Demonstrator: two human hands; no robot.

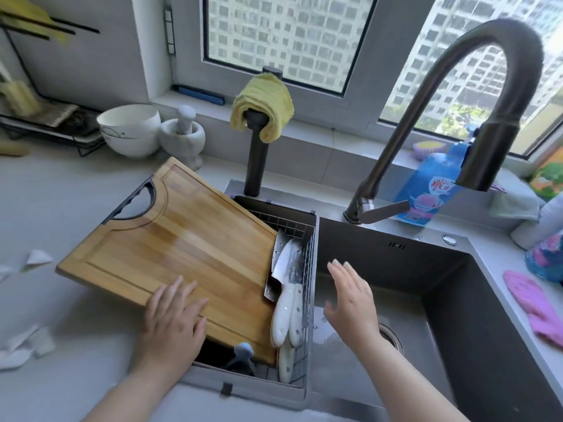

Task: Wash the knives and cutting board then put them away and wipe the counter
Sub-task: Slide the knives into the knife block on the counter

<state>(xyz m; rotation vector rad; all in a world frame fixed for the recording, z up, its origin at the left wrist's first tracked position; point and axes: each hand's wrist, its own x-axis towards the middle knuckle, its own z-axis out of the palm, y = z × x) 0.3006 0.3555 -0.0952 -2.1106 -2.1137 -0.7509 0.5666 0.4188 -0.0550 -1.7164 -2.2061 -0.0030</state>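
Left hand (173, 318) lying flat, fingers spread, on the near edge of the cutting board (170, 239), tilting from tabletop (61, 202) into wire basket (306, 269). White-handled knives (288, 303) resting between the hands. Right hand (353, 296) hovering open, empty, over sink (457, 300).

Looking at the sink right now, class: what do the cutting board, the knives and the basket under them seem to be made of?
Cutting board: probably bamboo or wood; glued strips with grain, a satin sheen, and a dark handle insert.
Knives: blades look like steel, grey and reflective; handles glossy white, likely plastic, with small rivets.
Basket: thin metal wire in a grid, bright, likely stainless.
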